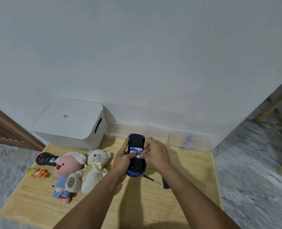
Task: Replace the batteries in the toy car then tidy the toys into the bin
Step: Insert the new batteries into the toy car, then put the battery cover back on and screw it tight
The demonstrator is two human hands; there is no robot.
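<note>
Both hands (139,158) grip the upturned toy car (136,156) between them, fingers on its batteries (136,149).

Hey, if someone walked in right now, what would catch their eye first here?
Probably the blue toy car, upside down at the centre with batteries showing in its open bay, gripped by the left hand while the right hand works at them. Next, the pink plush and cream teddy bear lying to the left, in front of the closed white bin.
</note>
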